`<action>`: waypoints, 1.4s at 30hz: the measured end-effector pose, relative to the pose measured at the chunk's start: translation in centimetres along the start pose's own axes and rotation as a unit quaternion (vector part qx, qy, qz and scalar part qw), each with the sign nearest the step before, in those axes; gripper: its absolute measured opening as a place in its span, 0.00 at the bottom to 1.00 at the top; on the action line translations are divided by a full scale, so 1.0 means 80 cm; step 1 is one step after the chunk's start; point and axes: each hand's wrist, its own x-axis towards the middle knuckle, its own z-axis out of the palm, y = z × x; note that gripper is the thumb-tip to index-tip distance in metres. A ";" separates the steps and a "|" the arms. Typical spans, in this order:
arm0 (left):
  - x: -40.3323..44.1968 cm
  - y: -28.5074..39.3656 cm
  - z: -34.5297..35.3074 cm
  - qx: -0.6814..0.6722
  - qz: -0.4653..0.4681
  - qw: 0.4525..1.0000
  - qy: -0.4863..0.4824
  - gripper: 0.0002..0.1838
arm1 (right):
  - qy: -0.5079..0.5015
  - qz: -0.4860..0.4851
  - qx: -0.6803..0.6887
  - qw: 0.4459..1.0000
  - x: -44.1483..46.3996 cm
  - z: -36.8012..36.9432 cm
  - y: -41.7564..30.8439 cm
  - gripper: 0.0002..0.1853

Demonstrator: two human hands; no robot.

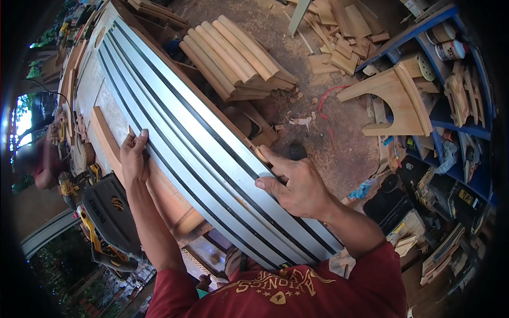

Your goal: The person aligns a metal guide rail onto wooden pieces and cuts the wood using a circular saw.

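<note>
A long silver track saw guide rail with black strips runs from the far end of the bench to my chest. My left hand grips its left edge, the thumb on top and the other fingers partly hidden. On the opposite edge, my right hand has its thumb on the rail's top face and its fingers curled over the side. Beside my left hand lies a narrow wooden board, and a wider wooden piece shows partly beneath the rail.
Milled wooden lengths are stacked beyond the bench, near offcuts on the dusty floor. An arched wooden piece stands by blue shelves. To the left are a drill and a black DeWalt-marked tool or case.
</note>
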 end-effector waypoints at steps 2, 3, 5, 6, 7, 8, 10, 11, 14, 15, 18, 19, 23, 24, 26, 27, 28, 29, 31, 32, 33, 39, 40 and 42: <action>-0.001 0.000 0.001 -0.003 -0.003 1.000 0.000 0.18 | -0.001 0.000 0.001 1.000 0.001 -0.001 0.000 0.37; 0.000 0.000 0.000 -0.004 -0.004 1.000 -0.002 0.19 | 0.002 -0.002 0.007 1.000 0.000 0.000 0.000 0.37; 0.001 0.000 -0.001 -0.002 -0.009 1.000 -0.003 0.19 | 0.010 -0.007 0.020 1.000 -0.001 0.002 0.003 0.37; 0.001 -0.001 -0.002 0.000 -0.013 1.000 -0.003 0.19 | 0.015 -0.011 0.026 0.999 -0.001 0.005 0.007 0.37; 0.002 -0.001 -0.004 0.004 -0.015 1.000 0.000 0.20 | 0.015 -0.011 0.024 1.000 -0.001 0.005 0.006 0.37; 0.001 -0.001 -0.002 -0.002 -0.006 1.000 0.004 0.19 | 0.014 -0.012 0.021 1.000 -0.001 0.005 0.006 0.37; 0.002 -0.003 -0.006 -0.040 -0.007 0.999 0.000 0.19 | 0.004 -0.003 -0.005 1.000 0.000 0.000 -0.001 0.37; 0.001 -0.003 -0.006 -0.042 -0.009 0.999 -0.004 0.19 | 0.009 -0.013 0.003 1.000 0.000 0.001 0.002 0.37; -0.001 -0.001 0.000 -0.055 -0.003 0.998 0.003 0.18 | 0.020 -0.033 0.014 0.999 -0.001 0.003 0.007 0.38; -0.002 -0.001 -0.001 -0.060 -0.003 0.998 0.003 0.18 | 0.018 -0.032 0.014 0.999 -0.001 0.002 0.006 0.38; -0.002 0.000 -0.002 -0.032 0.002 0.999 -0.002 0.17 | 0.025 -0.047 0.007 0.999 -0.001 0.002 0.008 0.37; -0.003 -0.001 -0.002 -0.022 0.006 1.000 -0.003 0.17 | 0.035 -0.063 0.005 0.997 -0.001 0.006 0.014 0.37; 0.000 -0.004 -0.006 -0.024 0.009 1.000 -0.007 0.17 | 0.010 -0.040 -0.002 0.999 0.000 0.000 0.004 0.37; -0.001 -0.002 -0.003 -0.024 0.009 1.000 -0.004 0.17 | 0.019 -0.060 -0.004 0.998 0.001 0.002 0.007 0.36; -0.003 0.001 0.001 -0.021 0.010 1.000 -0.001 0.17 | 0.038 -0.097 -0.008 0.995 0.000 0.007 0.018 0.34; -0.004 0.002 0.003 -0.018 0.010 1.000 0.000 0.17 | 0.032 -0.090 -0.010 0.995 -0.001 0.007 0.018 0.34; -0.004 0.002 0.003 -0.015 0.009 1.000 0.001 0.17 | 0.025 -0.081 -0.012 0.996 -0.001 0.006 0.016 0.34; -0.004 0.001 0.003 -0.016 0.007 1.000 0.001 0.17 | 0.019 -0.073 -0.014 0.997 -0.001 0.005 0.015 0.35; -0.003 0.001 0.001 -0.018 0.007 1.000 0.001 0.17 | 0.024 -0.083 -0.018 0.996 -0.002 0.006 0.016 0.34; -0.004 0.003 0.003 -0.019 0.006 1.000 0.002 0.17 | 0.027 -0.089 -0.020 0.995 -0.001 0.006 0.016 0.34; -0.006 0.005 0.005 -0.019 0.004 1.000 0.004 0.17 | 0.027 -0.087 -0.018 0.996 -0.001 0.006 0.016 0.34; 0.000 0.000 -0.001 -0.007 0.001 1.000 0.002 0.18 | 0.006 -0.024 -0.003 1.000 -0.002 -0.001 0.003 0.34; 0.002 -0.002 -0.003 -0.010 0.001 1.000 -0.001 0.18 | 0.004 -0.016 0.000 1.000 -0.002 -0.003 -0.001 0.34; 0.000 -0.002 -0.003 -0.013 -0.001 1.000 0.002 0.18 | -0.001 0.003 0.015 1.000 -0.002 -0.003 -0.003 0.34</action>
